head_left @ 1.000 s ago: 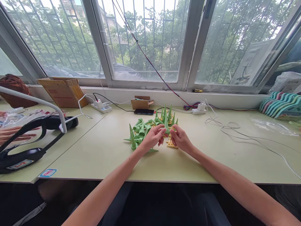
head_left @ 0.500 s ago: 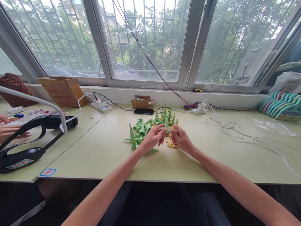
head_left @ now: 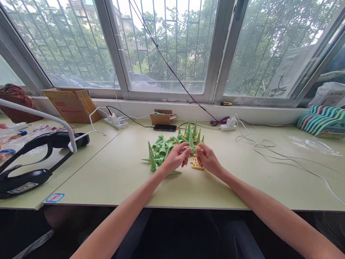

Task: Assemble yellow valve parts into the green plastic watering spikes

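Over the table's middle, my left hand (head_left: 176, 157) is closed on a green plastic spike (head_left: 191, 143) that points upward. My right hand (head_left: 207, 157) pinches a small yellow plastic piece (head_left: 198, 146) against the side of that spike; the fingers hide most of it. Left of my hands lies a pile of green spikes (head_left: 163, 147), some tilted and one upright. More green spikes (head_left: 189, 126) stand upright behind my hands. Several yellow plastic pieces (head_left: 197, 164) lie below my right hand.
A black phone (head_left: 165, 127) and a small cardboard box (head_left: 162, 117) are at the back. White cables (head_left: 266, 144) trail across the right side, near teal hangers (head_left: 322, 120). At left lie a black head strap (head_left: 48, 144), a larger cardboard box (head_left: 70, 105) and a power strip (head_left: 117, 123).
My two hands stay almost still, with the spike between them. At the far left, another person's hands have shifted, and a blue item now shows there.
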`<state>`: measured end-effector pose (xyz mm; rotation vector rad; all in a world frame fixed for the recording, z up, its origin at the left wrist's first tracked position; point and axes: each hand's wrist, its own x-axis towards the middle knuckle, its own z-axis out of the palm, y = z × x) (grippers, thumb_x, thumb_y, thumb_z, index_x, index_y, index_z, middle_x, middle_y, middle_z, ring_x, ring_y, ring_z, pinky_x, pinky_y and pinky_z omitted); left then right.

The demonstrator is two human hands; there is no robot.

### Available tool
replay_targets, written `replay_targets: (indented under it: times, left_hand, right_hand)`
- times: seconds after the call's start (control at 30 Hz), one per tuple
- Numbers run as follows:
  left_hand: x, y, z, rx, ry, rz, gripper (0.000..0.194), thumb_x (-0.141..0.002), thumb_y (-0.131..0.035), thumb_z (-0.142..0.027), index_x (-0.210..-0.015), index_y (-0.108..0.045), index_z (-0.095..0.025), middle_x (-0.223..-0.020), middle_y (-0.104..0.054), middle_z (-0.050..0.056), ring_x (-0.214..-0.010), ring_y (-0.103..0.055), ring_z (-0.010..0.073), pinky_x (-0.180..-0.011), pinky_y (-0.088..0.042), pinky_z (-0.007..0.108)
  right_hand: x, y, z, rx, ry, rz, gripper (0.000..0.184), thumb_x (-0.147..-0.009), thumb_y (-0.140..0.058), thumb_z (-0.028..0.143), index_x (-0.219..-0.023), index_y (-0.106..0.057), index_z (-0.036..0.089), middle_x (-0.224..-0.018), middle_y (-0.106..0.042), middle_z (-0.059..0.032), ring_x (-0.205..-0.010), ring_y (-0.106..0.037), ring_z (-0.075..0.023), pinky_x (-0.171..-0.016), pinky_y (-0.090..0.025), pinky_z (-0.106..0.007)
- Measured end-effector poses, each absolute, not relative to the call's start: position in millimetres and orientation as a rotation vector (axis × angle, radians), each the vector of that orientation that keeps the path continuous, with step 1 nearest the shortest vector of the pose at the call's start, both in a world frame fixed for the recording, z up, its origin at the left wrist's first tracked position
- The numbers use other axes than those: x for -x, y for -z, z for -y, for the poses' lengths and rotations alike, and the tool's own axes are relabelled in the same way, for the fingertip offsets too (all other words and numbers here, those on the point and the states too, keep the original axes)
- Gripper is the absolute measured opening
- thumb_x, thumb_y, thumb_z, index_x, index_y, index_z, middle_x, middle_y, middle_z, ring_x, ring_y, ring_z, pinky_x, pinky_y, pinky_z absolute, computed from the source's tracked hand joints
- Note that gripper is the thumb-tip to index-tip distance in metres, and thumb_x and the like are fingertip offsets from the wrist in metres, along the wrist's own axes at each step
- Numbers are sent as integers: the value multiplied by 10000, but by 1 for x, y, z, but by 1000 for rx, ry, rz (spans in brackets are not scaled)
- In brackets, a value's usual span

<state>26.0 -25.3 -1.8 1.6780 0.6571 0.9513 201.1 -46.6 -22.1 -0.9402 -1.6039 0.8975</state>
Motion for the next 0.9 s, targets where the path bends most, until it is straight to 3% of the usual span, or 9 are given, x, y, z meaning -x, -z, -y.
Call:
replay_targets:
  times: [0.2, 0.57, 0.9]
  left_hand:
    - [-26, 4, 24, -1671, -961, -673, 444, -861, -587, -527, -1103, -544, -158, -730, -552, -23, -425, -498, 55, -394, -387, 201]
    - [-27, 16, 23, -1798, -1012, -763, 438, -838, -617, -470, -1172, -546, -197, -966, -559, 28, -459, -496, 25, -403, -399, 188]
    - [-30, 14, 27, -2268, -1084, -706, 194, -921, -532, -342, -966, -612, -171, -867, -524, 16, -625, -472, 63, -531, -442, 166]
  right_hand:
    - [-201, 21, 47, 942, -905, 1582, 428, -908, -460, 628, -774, -367, 232, -449, -374, 109, -346, -337, -64, -344, -299, -182]
    - [-200, 19, 47, 924, -913, 1532, 461, -912, -445, 637, -707, -383, 229, -427, -409, 87, -330, -366, -79, -357, -318, -210]
    - [-198, 15, 49, 1051, -872, 1536, 649, -918, -417, 642, -444, -408, 199, -350, -411, 21, -339, -367, -83, -418, -341, -239]
